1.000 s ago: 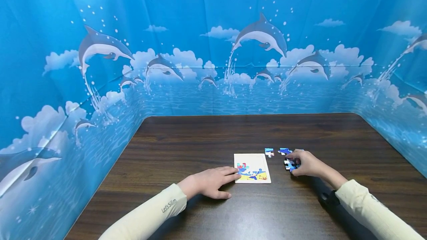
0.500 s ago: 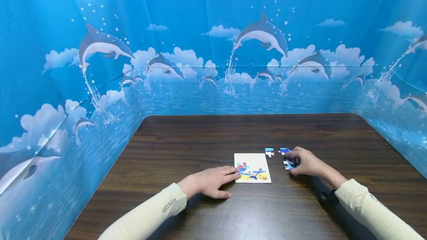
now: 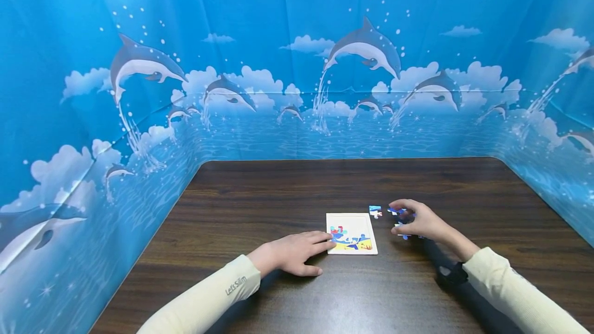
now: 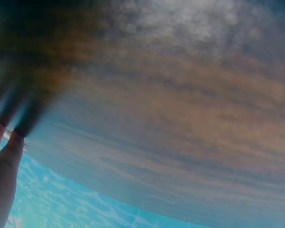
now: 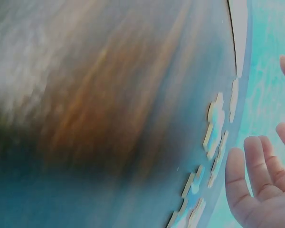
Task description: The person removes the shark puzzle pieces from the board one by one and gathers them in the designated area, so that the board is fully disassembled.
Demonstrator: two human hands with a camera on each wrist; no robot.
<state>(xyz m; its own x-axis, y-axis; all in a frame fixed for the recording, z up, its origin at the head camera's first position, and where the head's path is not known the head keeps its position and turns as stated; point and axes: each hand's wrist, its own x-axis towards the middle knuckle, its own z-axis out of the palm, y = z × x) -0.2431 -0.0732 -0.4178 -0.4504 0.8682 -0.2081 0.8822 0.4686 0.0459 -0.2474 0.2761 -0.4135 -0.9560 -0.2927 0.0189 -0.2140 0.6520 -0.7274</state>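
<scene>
My left hand [image 3: 299, 254] lies flat, with straight fingers resting on the left edge of a white puzzle board [image 3: 353, 220]. Colourful pieces fill the board's lower part; its upper part is bare white. To the right, my right hand [image 3: 424, 222] hovers over several loose blue-and-white puzzle pieces [image 3: 401, 231], thumb and fingers spread apart. In the right wrist view the fingers [image 5: 256, 166] hold nothing, and the jigsaw pieces [image 5: 215, 124] lie on the table beyond them. The hand partly hides some pieces in the head view.
One loose piece [image 3: 375, 211] lies just off the board's upper right corner. Everything stands on a dark wood table [image 3: 260, 200]. A blue dolphin-print curtain [image 3: 260, 133] closes off the back and sides.
My right hand has shifted slightly up and left, its thumb and fingers spreading wider over the pieces. The left hand and board stay in place.
</scene>
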